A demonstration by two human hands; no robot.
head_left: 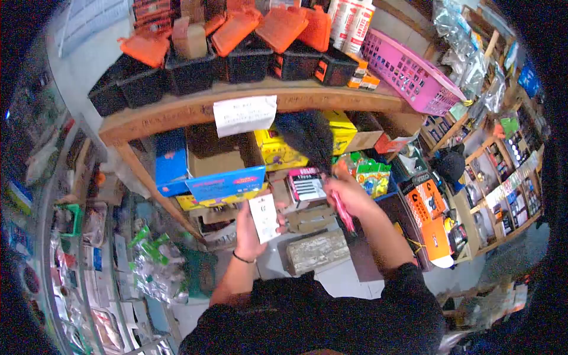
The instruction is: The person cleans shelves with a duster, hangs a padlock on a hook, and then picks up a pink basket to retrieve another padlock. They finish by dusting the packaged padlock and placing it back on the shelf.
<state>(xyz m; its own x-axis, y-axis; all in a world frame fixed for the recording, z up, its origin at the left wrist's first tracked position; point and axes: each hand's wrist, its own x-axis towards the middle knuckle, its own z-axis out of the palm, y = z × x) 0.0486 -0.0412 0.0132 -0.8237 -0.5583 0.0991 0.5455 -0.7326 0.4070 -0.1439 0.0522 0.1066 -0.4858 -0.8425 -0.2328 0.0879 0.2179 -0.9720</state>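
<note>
Two hands in view: the left hand has one white card in its fingers, the right hand has one pink duster. Above the fingers, one paper note hangs from the shelf. Up top right of them, one pink basket. Three white tubes stand beside it. Just below the fingers, one grey block.

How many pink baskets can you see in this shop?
1. The pink basket sits tilted at the right end of the top wooden shelf, beside the black and orange cases. Others may be hidden among the crowded shelves.
</note>
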